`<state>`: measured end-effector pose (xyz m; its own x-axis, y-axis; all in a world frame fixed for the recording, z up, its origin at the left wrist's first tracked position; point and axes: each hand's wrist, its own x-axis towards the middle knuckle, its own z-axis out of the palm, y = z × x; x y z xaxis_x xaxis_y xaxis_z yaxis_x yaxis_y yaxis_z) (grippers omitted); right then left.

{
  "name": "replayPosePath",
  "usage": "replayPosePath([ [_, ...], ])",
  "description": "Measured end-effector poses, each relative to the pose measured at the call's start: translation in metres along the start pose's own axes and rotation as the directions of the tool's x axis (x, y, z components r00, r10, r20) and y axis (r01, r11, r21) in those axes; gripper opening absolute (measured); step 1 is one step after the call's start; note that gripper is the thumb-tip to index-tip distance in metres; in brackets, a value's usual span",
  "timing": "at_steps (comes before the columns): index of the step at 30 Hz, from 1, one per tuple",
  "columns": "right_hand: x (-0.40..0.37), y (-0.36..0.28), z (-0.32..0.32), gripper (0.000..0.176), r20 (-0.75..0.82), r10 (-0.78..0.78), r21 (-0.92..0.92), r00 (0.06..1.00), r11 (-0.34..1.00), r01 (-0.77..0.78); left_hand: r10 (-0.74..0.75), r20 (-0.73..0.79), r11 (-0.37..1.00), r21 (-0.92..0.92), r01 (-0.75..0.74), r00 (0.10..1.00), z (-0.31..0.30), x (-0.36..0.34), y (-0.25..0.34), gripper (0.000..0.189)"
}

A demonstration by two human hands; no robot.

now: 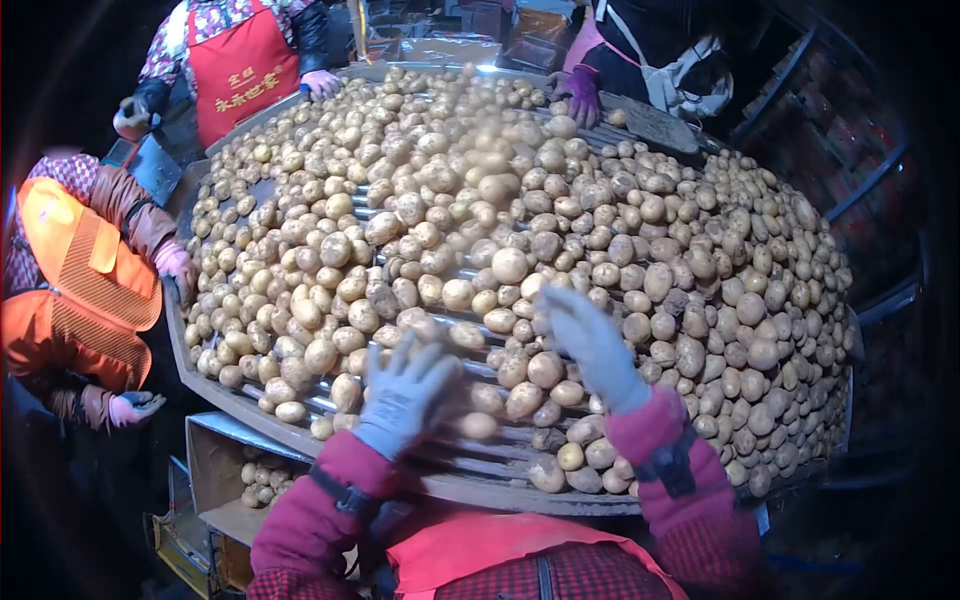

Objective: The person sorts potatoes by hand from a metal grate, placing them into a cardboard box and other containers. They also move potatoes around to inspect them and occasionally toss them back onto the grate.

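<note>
Left hand (405, 392): gloved, fingers spreading wide, gripping nothing visible; right hand (592, 345): gloved, fingers extending, grasp unclear; rounded, soil-flecked potatoes (509, 265) covering metal bars (500, 450).

Single head cam, worn by the person at the near side of the table (232, 408); looks fwd & down across it from above the near rim. Wide-angle view: table edges bow, img corners go dark. Cam is close: wearer's red apron (500, 540) shows btm ctr, just beside the near rim. Table fills most of the frame, far rim near the top; view also takes in an orange-vested co-worker (85, 265) off the table's L side.
</note>
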<state>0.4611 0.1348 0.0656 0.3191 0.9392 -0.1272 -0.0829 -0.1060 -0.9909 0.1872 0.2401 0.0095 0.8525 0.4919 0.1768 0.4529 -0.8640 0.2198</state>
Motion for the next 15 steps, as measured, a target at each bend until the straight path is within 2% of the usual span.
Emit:
replayPosePath([
  [1,0.031,0.010,0.000,0.050,-0.039,-0.067,-0.195,0.997,0.979,0.059,-0.091,0.074,0.996,-0.007,0.091,0.993,-0.014,-0.009,-0.011,0.068],
  [2,0.055,0.012,0.007,0.048,-0.073,-0.053,-0.273,0.996,0.962,0.031,-0.140,-0.001,0.989,0.047,0.140,0.990,-0.009,-0.023,-0.027,0.073],
  [3,0.084,0.027,0.004,0.053,0.028,-0.360,-0.663,0.932,0.692,0.287,-0.170,-0.013,0.985,0.032,0.170,0.985,-0.009,-0.036,-0.037,0.073],
  [4,0.107,0.041,0.006,0.054,0.123,-0.453,-0.818,0.883,0.458,0.349,-0.200,-0.019,0.980,0.014,0.200,0.980,-0.010,-0.046,-0.045,0.074],
  [6,0.128,0.050,0.023,0.048,0.257,-0.464,-0.934,0.848,0.107,0.342,-0.270,-0.007,0.962,0.026,0.271,0.963,-0.026,-0.060,-0.049,0.071],
  [9,0.135,0.041,0.041,0.042,0.171,-0.216,-0.966,0.961,0.153,0.207,-0.271,-0.095,0.955,0.098,0.280,0.958,-0.036,-0.072,-0.059,0.060],
  [12,0.124,0.044,0.045,0.051,0.128,-0.083,-0.975,0.988,0.170,0.141,-0.236,-0.129,0.961,0.117,0.251,0.963,-0.038,-0.064,-0.065,0.057],
  [13,0.109,0.028,0.049,0.051,0.166,0.056,-0.970,0.985,0.189,0.153,-0.226,-0.141,0.964,0.111,0.242,0.964,-0.037,-0.058,-0.065,0.056],
  [14,0.096,0.034,0.045,0.049,0.204,0.030,-0.958,0.979,0.213,0.193,-0.194,-0.167,0.974,0.082,0.210,0.967,-0.036,-0.046,-0.064,0.056],
  [15,0.086,0.034,0.039,0.049,0.211,0.042,-0.935,0.977,0.301,0.189,-0.159,-0.191,0.984,0.051,0.171,0.969,-0.036,-0.027,-0.061,0.057],
])
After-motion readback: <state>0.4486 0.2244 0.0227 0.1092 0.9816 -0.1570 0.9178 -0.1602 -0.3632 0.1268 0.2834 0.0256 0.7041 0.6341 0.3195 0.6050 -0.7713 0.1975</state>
